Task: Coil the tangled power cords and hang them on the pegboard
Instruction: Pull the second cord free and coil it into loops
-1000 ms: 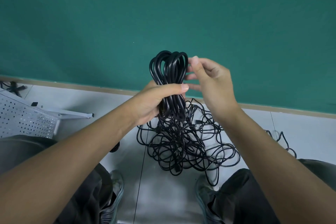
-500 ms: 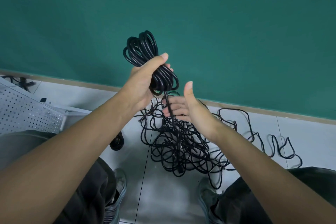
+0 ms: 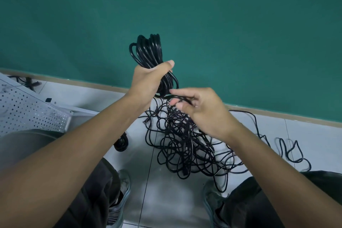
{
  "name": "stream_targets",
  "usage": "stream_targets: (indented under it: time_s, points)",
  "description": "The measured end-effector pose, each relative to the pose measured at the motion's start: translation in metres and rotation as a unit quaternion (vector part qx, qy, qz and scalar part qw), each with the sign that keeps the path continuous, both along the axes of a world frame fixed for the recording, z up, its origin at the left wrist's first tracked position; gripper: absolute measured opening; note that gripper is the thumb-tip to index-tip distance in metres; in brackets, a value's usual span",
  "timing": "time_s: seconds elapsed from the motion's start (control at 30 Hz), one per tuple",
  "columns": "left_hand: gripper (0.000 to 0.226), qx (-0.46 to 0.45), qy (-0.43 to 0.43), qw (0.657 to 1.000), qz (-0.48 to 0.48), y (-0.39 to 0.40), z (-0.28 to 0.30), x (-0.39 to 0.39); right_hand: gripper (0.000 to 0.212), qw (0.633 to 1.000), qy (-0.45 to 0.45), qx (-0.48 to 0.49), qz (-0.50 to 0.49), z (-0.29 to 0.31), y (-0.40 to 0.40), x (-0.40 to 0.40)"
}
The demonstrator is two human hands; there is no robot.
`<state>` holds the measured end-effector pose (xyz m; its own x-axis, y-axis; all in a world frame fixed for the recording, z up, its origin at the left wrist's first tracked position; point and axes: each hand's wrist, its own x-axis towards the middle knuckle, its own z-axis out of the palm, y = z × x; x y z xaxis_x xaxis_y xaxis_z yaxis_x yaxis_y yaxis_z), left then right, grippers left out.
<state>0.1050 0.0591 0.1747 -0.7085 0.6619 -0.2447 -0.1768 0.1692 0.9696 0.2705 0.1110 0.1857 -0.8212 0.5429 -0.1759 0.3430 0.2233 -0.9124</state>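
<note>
Left hand [image 3: 148,81]: fingers and thumb wrapped tight around the middle of a coiled bundle of black cord [image 3: 148,50]. Loops of the bundle stick up above the fist against the green wall [image 3: 240,24]; shorter loops hang out just below the fist.

Right hand [image 3: 203,111]: lower and to the right of the left hand, palm turned partly toward the camera. Thumb and fingers are partly curled and pinch a single black strand [image 3: 182,98] that runs from the bottom of the bundle across the fingertips. The grip is light, the fingers not fully closed.

The two hands are near each other, joined by that strand, not touching.

Tangled pile of cords [image 3: 185,144]: on the floor [image 3: 148,200] directly below both hands, partly hidden behind the right wrist. Strands rise from the pile toward the hands. One loose length trails off to the right of the right forearm, lying in wavy bends along the floor near the base of the wall.

Pegboard [image 3: 24,113]: white, perforated, lying tilted at the far left, well apart from the left hand. Behind it, by the wall, a few more dark cords, too small to make out.

A small dark coiled object [image 3: 121,143] sits on the floor under the left forearm. Shoes [image 3: 122,185] and dark trousers show at the lower edge, either side of the pile.
</note>
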Motion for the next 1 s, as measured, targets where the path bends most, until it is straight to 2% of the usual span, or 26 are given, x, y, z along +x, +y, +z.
stream_targets:
  time_s: [0.07,0.17,0.27,0.33,0.5,0.67,0.77,0.83,0.93,1.0]
  points:
    - [0.028,-0.008,0.000,0.999,-0.049,0.000,0.000,0.003,0.026,0.997,0.020,0.065,-0.027,0.006,0.004,0.002]
    - [0.022,-0.015,-0.028,0.990,-0.140,-0.002,0.001,0.007,0.023,0.983,0.051,0.168,-0.045,0.010,0.008,0.005]
    - [0.024,-0.012,-0.056,0.983,-0.175,-0.003,0.006,0.008,0.021,0.977,0.088,0.172,-0.087,0.011,0.016,0.007]
    - [0.023,-0.042,-0.079,0.977,-0.196,-0.004,0.013,0.009,0.026,0.974,0.087,0.175,-0.116,0.012,0.023,0.009]
    - [0.016,-0.092,-0.147,0.940,-0.294,-0.009,0.021,0.013,0.032,0.978,0.079,0.112,-0.157,0.011,0.028,0.008]
    - [0.016,-0.101,-0.203,0.920,-0.320,-0.011,0.022,0.017,0.034,0.980,0.086,-0.008,-0.178,0.004,0.030,0.009]
    - [0.036,-0.105,-0.202,0.909,-0.348,-0.011,0.025,0.018,0.034,0.969,0.117,-0.107,-0.192,0.003,0.032,0.009]
    - [0.039,-0.107,-0.206,0.905,-0.356,-0.011,0.023,0.018,0.034,0.968,0.117,-0.122,-0.186,0.001,0.033,0.009]
    - [0.020,-0.094,-0.223,0.907,-0.346,-0.012,0.020,0.016,0.035,0.977,0.085,-0.104,-0.166,-0.005,0.032,0.009]
    - [0.013,-0.080,-0.235,0.911,-0.330,-0.011,0.018,0.013,0.026,0.984,0.050,-0.085,-0.146,-0.012,0.034,0.007]
